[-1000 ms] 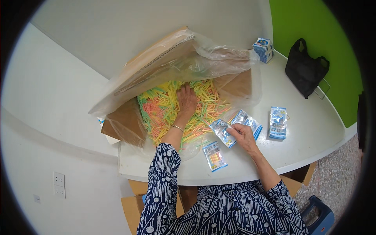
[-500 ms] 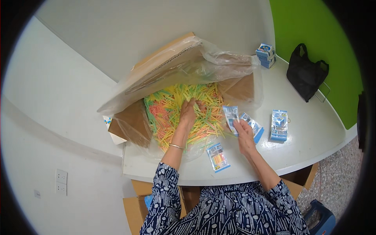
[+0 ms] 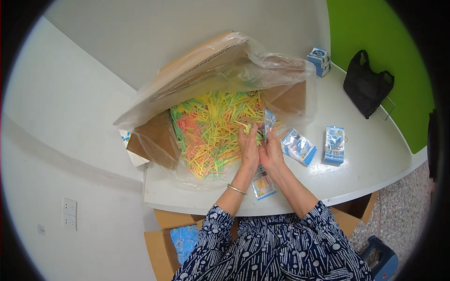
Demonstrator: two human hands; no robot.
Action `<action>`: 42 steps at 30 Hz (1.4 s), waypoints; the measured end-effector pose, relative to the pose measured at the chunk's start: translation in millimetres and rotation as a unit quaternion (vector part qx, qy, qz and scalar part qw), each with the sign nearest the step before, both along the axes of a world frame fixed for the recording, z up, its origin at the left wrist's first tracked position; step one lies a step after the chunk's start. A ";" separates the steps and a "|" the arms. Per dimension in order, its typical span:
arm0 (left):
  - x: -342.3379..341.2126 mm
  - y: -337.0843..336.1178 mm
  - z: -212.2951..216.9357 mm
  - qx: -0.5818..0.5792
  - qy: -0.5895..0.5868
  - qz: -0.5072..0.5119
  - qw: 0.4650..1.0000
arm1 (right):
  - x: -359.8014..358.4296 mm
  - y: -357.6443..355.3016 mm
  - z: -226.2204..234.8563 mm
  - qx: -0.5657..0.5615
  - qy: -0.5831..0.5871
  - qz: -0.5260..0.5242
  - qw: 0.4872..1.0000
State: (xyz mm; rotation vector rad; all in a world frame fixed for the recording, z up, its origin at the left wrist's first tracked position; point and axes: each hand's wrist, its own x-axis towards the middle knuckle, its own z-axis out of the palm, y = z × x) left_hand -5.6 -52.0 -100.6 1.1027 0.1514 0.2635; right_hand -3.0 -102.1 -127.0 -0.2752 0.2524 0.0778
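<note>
Before me an open cardboard box point(image 3: 201, 56), lined with clear plastic, holds a heap of thin pastel sticks point(image 3: 201, 136) in yellow, green, orange and pink. My left hand point(image 3: 249, 149) is closed around a small bunch of these sticks point(image 3: 247, 127) at the heap's right edge. Against it, side by side, my right hand point(image 3: 273, 152) grips a blue-and-white plastic packet point(image 3: 269, 119) held upright. Below my wrists a packet with coloured sticks showing through it point(image 3: 265, 188) lies on the white table, partly covered by my right forearm.
More packets point(image 3: 299, 146) lie right of my hands, with a neat stack of packets point(image 3: 334, 144) beyond. Small blue-and-white boxes point(image 3: 319, 61) and a black bag point(image 3: 368, 84) stand farther back. Under the table's front edge, an open carton point(image 3: 157, 248) contains blue packets point(image 3: 184, 241).
My left hand has come out of the heap toward the right with a bunch of sticks. My right hand has moved left with its packet, and the two hands now meet.
</note>
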 end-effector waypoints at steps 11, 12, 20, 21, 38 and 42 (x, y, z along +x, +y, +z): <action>-1.5 5.9 -0.9 0.025 -0.018 -0.045 0.998 | 0.0 0.9 -0.9 0.011 -0.001 0.000 1.000; -3.1 5.7 -1.4 0.029 -0.017 -0.046 0.998 | -0.5 1.3 -1.9 0.015 -0.001 0.001 1.000; -4.8 14.4 2.4 0.002 -0.007 -0.156 0.988 | -0.9 -1.0 -4.6 0.008 -0.002 0.019 1.000; -5.0 14.9 5.0 0.004 -0.006 -0.169 0.986 | -0.3 -1.3 -5.9 0.008 -0.002 0.016 1.000; 21.5 42.7 -13.8 -0.132 0.028 -0.159 0.978 | 3.1 -11.9 -4.8 -0.059 -0.050 0.049 0.996; 31.8 68.0 -1.0 -0.127 -0.014 -0.105 0.986 | -4.5 -44.1 4.7 -0.290 -0.116 0.114 0.943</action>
